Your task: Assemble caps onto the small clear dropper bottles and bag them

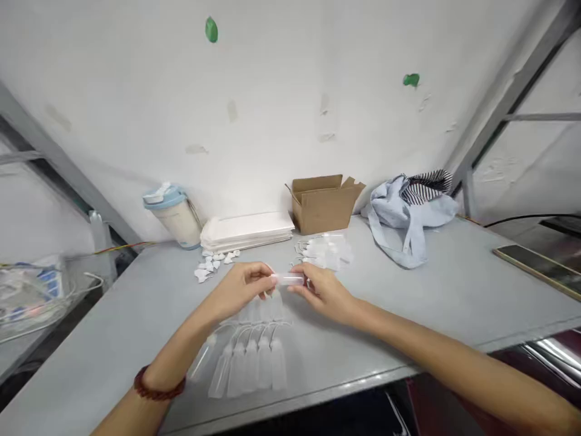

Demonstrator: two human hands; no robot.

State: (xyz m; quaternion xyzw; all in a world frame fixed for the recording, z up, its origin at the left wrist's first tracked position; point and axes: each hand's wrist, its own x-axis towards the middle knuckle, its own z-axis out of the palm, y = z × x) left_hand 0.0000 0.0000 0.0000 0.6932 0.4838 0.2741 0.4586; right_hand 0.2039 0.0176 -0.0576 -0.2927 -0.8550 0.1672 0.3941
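Observation:
A small clear plastic tube (289,279) lies level above the table, held between both hands. Fingers of my left hand (247,284) pinch its left end, while my right hand (323,292) grips the right end between thumb and fingers. Nearer the front edge lies a row of translucent plastic pouches or bottles (251,368) with thin curved white stems. Another row of similar pieces (258,310) sits behind it, partly hidden by my left hand. Beyond my right hand is a loose pile of like pieces (327,249). Small white bits (211,264) are heaped beyond my left hand.
Along the wall stand a blue-lidded cup (176,219), a stack of white sheets or envelopes (249,227) and an open cardboard box (325,209). A light blue cloth bag (403,215) is slumped to the right. A phone-like device (540,266) rests at the right edge.

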